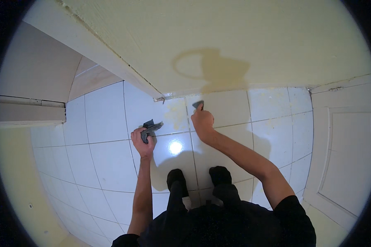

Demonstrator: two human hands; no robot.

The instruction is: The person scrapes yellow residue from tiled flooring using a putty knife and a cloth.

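Observation:
My right hand [203,122] is closed round a small scraper [198,105], a putty knife by its flared dark blade. Its blade is at the white floor tiles, close to the foot of the yellow wall; the fist hides the handle. To the left, my left hand [143,141] grips a dark grey rag [151,128], bunched up with folds sticking out past the fingers. Between the two hands, pale yellow smears [175,114] mark the tile.
The yellow wall [276,45] rises ahead, ending at a door frame [107,49] on the left. A panelled white door [350,152] stands to the right. More yellow marks [272,122] lie on tiles further right. My dark-clad feet [220,175] are just behind my hands.

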